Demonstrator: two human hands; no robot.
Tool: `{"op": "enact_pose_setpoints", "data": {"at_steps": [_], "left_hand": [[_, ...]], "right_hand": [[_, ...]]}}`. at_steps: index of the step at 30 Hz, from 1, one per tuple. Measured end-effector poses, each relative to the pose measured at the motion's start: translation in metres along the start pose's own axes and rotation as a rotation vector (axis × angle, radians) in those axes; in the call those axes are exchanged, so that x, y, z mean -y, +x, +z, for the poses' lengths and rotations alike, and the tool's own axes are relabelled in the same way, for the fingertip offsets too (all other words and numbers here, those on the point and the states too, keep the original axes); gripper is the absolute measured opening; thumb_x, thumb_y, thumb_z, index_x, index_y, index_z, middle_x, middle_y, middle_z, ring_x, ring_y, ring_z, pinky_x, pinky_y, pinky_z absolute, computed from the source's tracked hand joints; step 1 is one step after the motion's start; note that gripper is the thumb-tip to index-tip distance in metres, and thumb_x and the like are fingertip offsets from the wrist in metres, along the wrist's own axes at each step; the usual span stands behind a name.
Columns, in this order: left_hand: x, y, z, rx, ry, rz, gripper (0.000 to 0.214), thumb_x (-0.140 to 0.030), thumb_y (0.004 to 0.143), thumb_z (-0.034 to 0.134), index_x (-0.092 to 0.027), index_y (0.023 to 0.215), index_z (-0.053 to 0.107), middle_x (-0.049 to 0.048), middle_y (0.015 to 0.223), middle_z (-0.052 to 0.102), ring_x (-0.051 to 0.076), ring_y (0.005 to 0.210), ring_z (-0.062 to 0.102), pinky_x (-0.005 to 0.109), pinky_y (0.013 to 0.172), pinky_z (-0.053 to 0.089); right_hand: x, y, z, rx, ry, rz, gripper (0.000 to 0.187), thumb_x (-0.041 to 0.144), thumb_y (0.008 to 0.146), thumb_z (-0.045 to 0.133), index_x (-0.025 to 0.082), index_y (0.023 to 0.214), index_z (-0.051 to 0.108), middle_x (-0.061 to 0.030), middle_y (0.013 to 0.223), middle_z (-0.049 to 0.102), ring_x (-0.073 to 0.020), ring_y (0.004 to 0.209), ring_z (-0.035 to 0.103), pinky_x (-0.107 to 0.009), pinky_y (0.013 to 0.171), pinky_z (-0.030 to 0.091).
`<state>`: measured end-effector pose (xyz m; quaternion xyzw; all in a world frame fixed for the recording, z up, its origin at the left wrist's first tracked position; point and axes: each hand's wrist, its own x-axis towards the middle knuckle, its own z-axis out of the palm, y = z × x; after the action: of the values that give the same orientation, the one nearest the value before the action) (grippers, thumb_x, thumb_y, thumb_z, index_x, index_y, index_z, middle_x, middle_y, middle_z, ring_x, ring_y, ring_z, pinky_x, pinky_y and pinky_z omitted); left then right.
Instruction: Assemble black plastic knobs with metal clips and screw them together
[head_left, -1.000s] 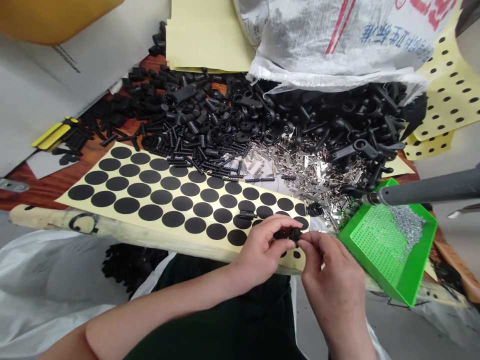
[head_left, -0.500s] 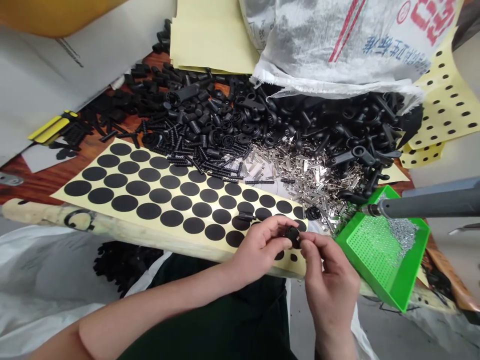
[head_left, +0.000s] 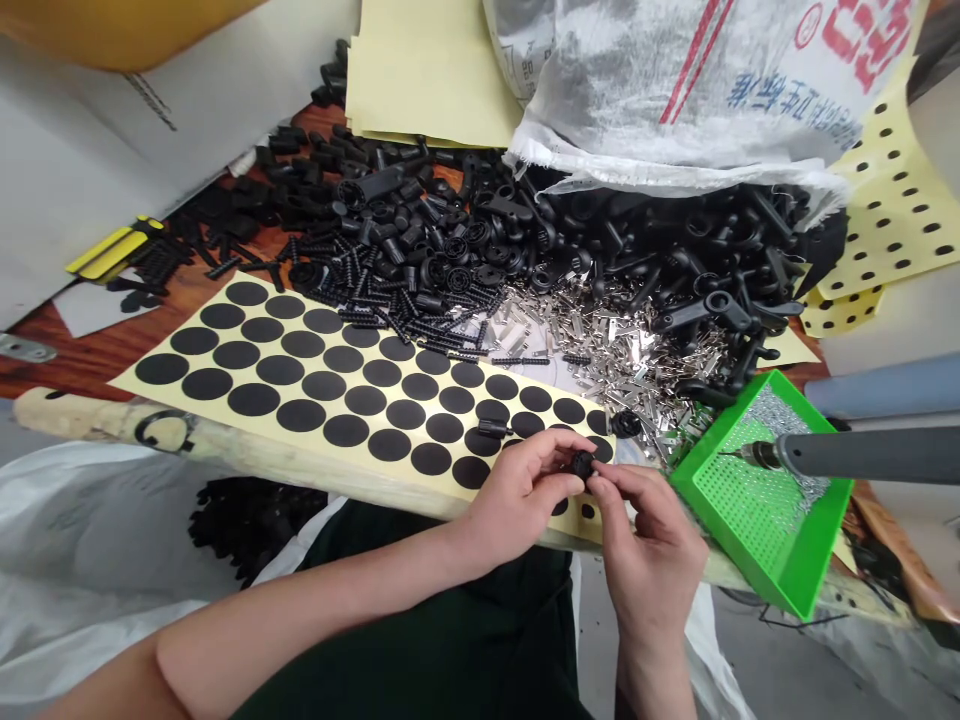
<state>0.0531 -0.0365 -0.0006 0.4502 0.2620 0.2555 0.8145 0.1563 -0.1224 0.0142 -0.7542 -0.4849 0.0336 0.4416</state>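
Between the thumb and fingers of my left hand (head_left: 521, 495) is a small round black plastic part (head_left: 582, 463). The fingertips of my right hand (head_left: 649, 540) are pinched together at its right side; whether they grip the part itself or a tiny piece against it is hidden. Both hands hover over the right end of a pale yellow sheet (head_left: 390, 468) with rows of round black stickers. Just left of my fingers, a small black cylinder with a thin stem (head_left: 493, 428) lies on that sheet. Another round black part (head_left: 626, 424) rests at the sheet's right edge.
Heaped black plastic parts (head_left: 450, 230) and small shiny metal clips (head_left: 622, 340) cover the bench behind the sheet. To the right, a grey screwdriver tool (head_left: 862, 455) points over a green basket (head_left: 795, 585) of small screws. A white woven sack (head_left: 675, 90) lies at the back.
My right hand has shifted slightly left, closer to the round part, which looks turned a little. The grey tool now hangs lower over the green basket.
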Motion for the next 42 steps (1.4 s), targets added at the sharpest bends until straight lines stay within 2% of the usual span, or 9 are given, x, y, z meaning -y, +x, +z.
{"op": "enact_pose_setpoints", "data": {"at_steps": [5, 8, 11, 17, 24, 31, 37, 42], "left_hand": [[0.003, -0.001, 0.002, -0.022, 0.036, 0.036, 0.027, -0.008, 0.076, 0.061, -0.016, 0.101, 0.06, 0.0034, 0.096, 0.065, 0.016, 0.092, 0.062, 0.028, 0.086, 0.05], [0.004, 0.0, 0.003, -0.034, 0.037, 0.027, 0.029, -0.008, 0.071, 0.067, -0.016, 0.099, 0.062, 0.0029, 0.092, 0.066, 0.016, 0.089, 0.063, 0.028, 0.084, 0.05], [0.006, 0.0, 0.004, -0.06, 0.054, 0.039, 0.023, -0.008, 0.073, 0.064, -0.016, 0.095, 0.062, 0.0017, 0.086, 0.066, 0.015, 0.084, 0.063, 0.027, 0.081, 0.051], [0.009, -0.002, 0.006, -0.116, 0.14, 0.087, 0.022, -0.009, 0.076, 0.059, -0.017, 0.097, 0.061, 0.0028, 0.09, 0.067, 0.017, 0.087, 0.065, 0.028, 0.081, 0.052], [0.009, -0.005, 0.008, -0.149, 0.069, 0.096, 0.022, -0.013, 0.073, 0.065, -0.015, 0.094, 0.063, 0.0045, 0.085, 0.068, 0.017, 0.079, 0.065, 0.027, 0.071, 0.052], [0.005, -0.006, 0.007, -0.149, -0.049, 0.102, 0.022, -0.011, 0.07, 0.069, -0.014, 0.092, 0.065, 0.0052, 0.085, 0.069, 0.017, 0.08, 0.066, 0.029, 0.076, 0.053], [0.0, -0.008, 0.01, -0.123, -0.135, 0.083, 0.023, -0.008, 0.068, 0.071, -0.015, 0.089, 0.064, 0.0036, 0.083, 0.068, 0.015, 0.078, 0.066, 0.028, 0.075, 0.053], [-0.001, -0.008, 0.011, -0.162, -0.152, 0.072, 0.022, -0.005, 0.07, 0.066, -0.015, 0.089, 0.062, 0.002, 0.082, 0.067, 0.013, 0.079, 0.065, 0.026, 0.076, 0.051]], "right_hand": [[-0.004, -0.004, 0.004, -0.079, -0.095, -0.058, 0.009, 0.015, 0.088, 0.057, 0.019, 0.083, 0.064, -0.001, 0.078, 0.065, -0.0134, 0.073, 0.062, -0.027, 0.069, 0.049], [-0.005, -0.005, 0.005, -0.072, -0.117, -0.069, 0.01, 0.016, 0.089, 0.056, 0.019, 0.083, 0.062, -0.0009, 0.077, 0.064, -0.0135, 0.073, 0.062, -0.027, 0.069, 0.048], [-0.005, -0.006, 0.006, -0.068, -0.148, -0.081, 0.01, 0.016, 0.09, 0.054, 0.02, 0.083, 0.061, -0.0008, 0.077, 0.063, -0.0133, 0.073, 0.061, -0.026, 0.069, 0.048], [-0.004, -0.007, 0.01, -0.097, -0.182, -0.056, 0.012, 0.019, 0.091, 0.052, 0.019, 0.083, 0.061, -0.0016, 0.077, 0.064, -0.014, 0.072, 0.061, -0.027, 0.068, 0.047], [-0.002, -0.007, 0.009, -0.114, -0.171, -0.033, 0.013, 0.025, 0.089, 0.057, 0.02, 0.079, 0.064, -0.0035, 0.075, 0.066, -0.0158, 0.071, 0.062, -0.028, 0.069, 0.046], [-0.001, -0.004, 0.006, -0.083, -0.105, -0.005, 0.014, 0.029, 0.088, 0.058, 0.02, 0.079, 0.064, -0.0044, 0.076, 0.066, -0.0171, 0.071, 0.061, -0.029, 0.066, 0.046], [0.0, 0.0, 0.003, -0.091, -0.155, -0.126, 0.012, 0.024, 0.09, 0.056, 0.02, 0.08, 0.063, -0.0037, 0.076, 0.064, -0.0171, 0.071, 0.061, -0.03, 0.068, 0.046], [0.001, 0.0, 0.009, -0.117, -0.177, -0.182, 0.01, 0.017, 0.09, 0.055, 0.02, 0.082, 0.061, -0.0028, 0.075, 0.064, -0.0155, 0.071, 0.06, -0.029, 0.068, 0.046]]}}
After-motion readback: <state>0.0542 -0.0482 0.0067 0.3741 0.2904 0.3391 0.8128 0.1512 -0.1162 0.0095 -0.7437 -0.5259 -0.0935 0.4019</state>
